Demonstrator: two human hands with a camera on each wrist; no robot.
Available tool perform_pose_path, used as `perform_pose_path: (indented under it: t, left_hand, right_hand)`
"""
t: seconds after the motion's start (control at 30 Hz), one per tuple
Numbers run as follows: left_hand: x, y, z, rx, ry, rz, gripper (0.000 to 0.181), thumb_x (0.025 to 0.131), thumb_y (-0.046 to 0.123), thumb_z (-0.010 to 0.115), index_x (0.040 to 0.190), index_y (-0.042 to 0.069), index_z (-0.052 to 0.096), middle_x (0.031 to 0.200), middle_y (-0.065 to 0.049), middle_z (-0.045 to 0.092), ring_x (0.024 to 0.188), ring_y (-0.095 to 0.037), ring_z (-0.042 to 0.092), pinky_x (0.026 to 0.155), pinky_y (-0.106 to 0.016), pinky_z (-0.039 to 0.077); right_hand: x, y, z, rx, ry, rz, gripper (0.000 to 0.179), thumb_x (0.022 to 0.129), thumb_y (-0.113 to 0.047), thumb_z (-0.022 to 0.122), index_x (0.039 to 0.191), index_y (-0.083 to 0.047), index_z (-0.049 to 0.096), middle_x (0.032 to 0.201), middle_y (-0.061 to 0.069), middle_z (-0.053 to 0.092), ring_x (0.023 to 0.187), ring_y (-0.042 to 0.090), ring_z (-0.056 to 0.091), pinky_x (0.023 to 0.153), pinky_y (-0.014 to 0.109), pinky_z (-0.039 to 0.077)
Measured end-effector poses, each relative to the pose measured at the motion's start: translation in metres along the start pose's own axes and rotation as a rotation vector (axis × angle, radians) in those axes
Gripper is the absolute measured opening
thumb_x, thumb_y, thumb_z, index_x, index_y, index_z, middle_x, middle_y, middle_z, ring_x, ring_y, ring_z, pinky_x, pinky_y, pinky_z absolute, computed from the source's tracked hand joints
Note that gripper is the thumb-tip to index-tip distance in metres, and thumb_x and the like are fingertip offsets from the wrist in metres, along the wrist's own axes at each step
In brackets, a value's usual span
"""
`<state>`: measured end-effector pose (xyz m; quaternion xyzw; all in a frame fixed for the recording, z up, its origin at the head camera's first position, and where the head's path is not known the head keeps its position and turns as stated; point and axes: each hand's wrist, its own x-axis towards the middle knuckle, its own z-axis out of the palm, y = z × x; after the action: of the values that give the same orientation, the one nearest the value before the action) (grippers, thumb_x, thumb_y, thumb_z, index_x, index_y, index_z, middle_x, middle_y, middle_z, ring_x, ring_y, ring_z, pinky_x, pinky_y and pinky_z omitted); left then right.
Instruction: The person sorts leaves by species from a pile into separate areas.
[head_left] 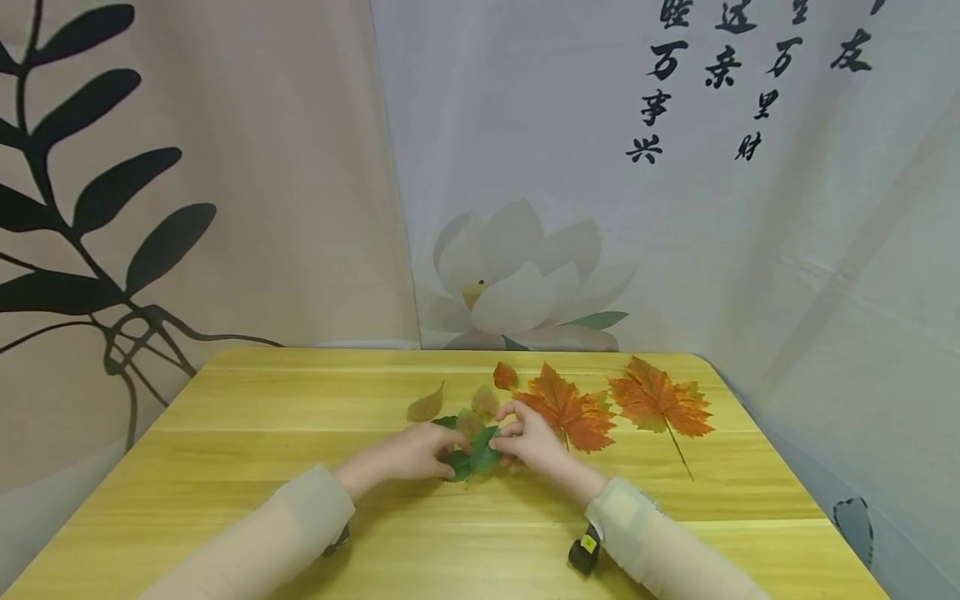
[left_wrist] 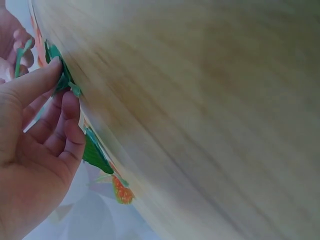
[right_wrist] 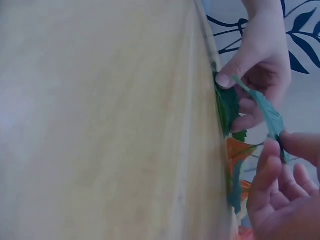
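Note:
My left hand point(head_left: 422, 452) pinches a dark green leaf point(left_wrist: 61, 82) between thumb and fingers, close over the table. Facing it from the right, my right hand point(head_left: 537, 443) pinches a second green leaf point(right_wrist: 270, 116) by one end. That leaf is raised, and its stem points toward the left thumb in the right wrist view. Just beyond the hands lie a yellow-green leaf point(head_left: 485, 402) and another green leaf point(head_left: 445, 422), partly overlapped by other leaves. A red-orange maple leaf point(head_left: 553, 400) sits directly behind my right hand, which hides part of it.
A second orange maple leaf point(head_left: 660, 398) with a long stem lies farther right. Near the back edge is a small red-orange leaf point(head_left: 506, 376), and a yellowish leaf point(head_left: 426, 406) lies to its left. The wooden table point(head_left: 300, 392) backs onto a printed curtain point(head_left: 300, 167).

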<state>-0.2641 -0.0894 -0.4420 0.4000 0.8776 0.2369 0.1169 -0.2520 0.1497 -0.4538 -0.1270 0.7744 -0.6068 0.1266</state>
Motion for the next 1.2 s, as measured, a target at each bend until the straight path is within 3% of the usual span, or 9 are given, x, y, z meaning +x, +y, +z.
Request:
perform_pose_path:
  t: [0.13, 0.27, 0.43, 0.6, 0.8, 1.0, 1.2]
  left_hand:
    - [-0.001, 0.001, -0.003, -0.01, -0.002, -0.01, 0.032, 0.085, 0.012, 0.075, 0.115, 0.019, 0.068, 0.095, 0.006, 0.067, 0.083, -0.006, 0.059, 0.072, -0.026, 0.05]
    - [-0.004, 0.001, -0.008, -0.011, -0.007, 0.002, 0.033, 0.086, 0.01, 0.074, 0.118, 0.016, 0.067, 0.103, 0.001, 0.069, 0.088, -0.009, 0.062, 0.075, -0.027, 0.051]
    - [-0.007, 0.001, -0.013, 0.005, -0.002, 0.016, 0.037, 0.088, 0.009, 0.071, 0.124, 0.014, 0.063, 0.109, -0.005, 0.068, 0.092, -0.015, 0.063, 0.078, -0.032, 0.052]
    - [-0.011, 0.0, -0.017, -0.006, 0.018, 0.028, 0.042, 0.089, 0.008, 0.07, 0.129, 0.015, 0.058, 0.115, -0.007, 0.066, 0.095, -0.018, 0.064, 0.08, -0.035, 0.053]
    - [-0.015, -0.004, -0.02, -0.007, 0.017, 0.056, 0.036, 0.091, 0.008, 0.068, 0.125, 0.016, 0.059, 0.114, -0.005, 0.067, 0.094, -0.017, 0.064, 0.079, -0.033, 0.053]
    - [-0.017, -0.004, -0.021, -0.031, 0.01, 0.031, 0.027, 0.092, 0.012, 0.066, 0.119, 0.017, 0.065, 0.117, -0.002, 0.066, 0.101, -0.024, 0.063, 0.083, -0.038, 0.053]
    - [-0.018, -0.003, -0.019, -0.061, 0.029, 0.015, 0.028, 0.092, 0.014, 0.067, 0.12, 0.015, 0.066, 0.116, -0.003, 0.066, 0.097, -0.02, 0.063, 0.082, -0.035, 0.053]
  right_hand:
    - [-0.002, -0.001, -0.001, -0.024, 0.015, -0.006, 0.016, 0.091, -0.005, 0.065, 0.102, -0.003, 0.053, 0.063, 0.002, 0.051, 0.043, 0.013, 0.04, 0.043, 0.026, 0.035]
    - [-0.005, 0.0, -0.003, -0.098, -0.051, -0.01, 0.006, 0.092, -0.008, 0.065, 0.095, -0.004, 0.063, 0.065, 0.002, 0.053, 0.044, 0.011, 0.041, 0.042, 0.024, 0.036]
    - [-0.009, 0.003, -0.005, -0.133, -0.138, 0.003, 0.01, 0.092, -0.011, 0.066, 0.099, -0.005, 0.07, 0.067, 0.0, 0.057, 0.044, 0.01, 0.042, 0.041, 0.023, 0.035]
    - [-0.011, 0.007, -0.008, -0.109, -0.169, 0.019, 0.014, 0.091, -0.012, 0.067, 0.102, -0.005, 0.071, 0.074, 0.001, 0.062, 0.049, 0.01, 0.048, 0.042, 0.023, 0.036]
    - [-0.01, 0.012, -0.013, -0.122, -0.194, 0.034, 0.014, 0.089, -0.011, 0.067, 0.102, -0.006, 0.071, 0.074, 0.001, 0.064, 0.053, 0.011, 0.051, 0.043, 0.023, 0.038]
    - [-0.011, 0.009, -0.017, -0.187, -0.221, 0.05, 0.017, 0.084, -0.011, 0.072, 0.1, -0.007, 0.072, 0.068, 0.003, 0.061, 0.054, 0.012, 0.052, 0.042, 0.024, 0.04]
    - [-0.017, 0.009, -0.017, -0.245, -0.219, 0.065, 0.021, 0.081, -0.014, 0.077, 0.101, -0.007, 0.072, 0.065, 0.003, 0.058, 0.052, 0.013, 0.051, 0.041, 0.024, 0.041]
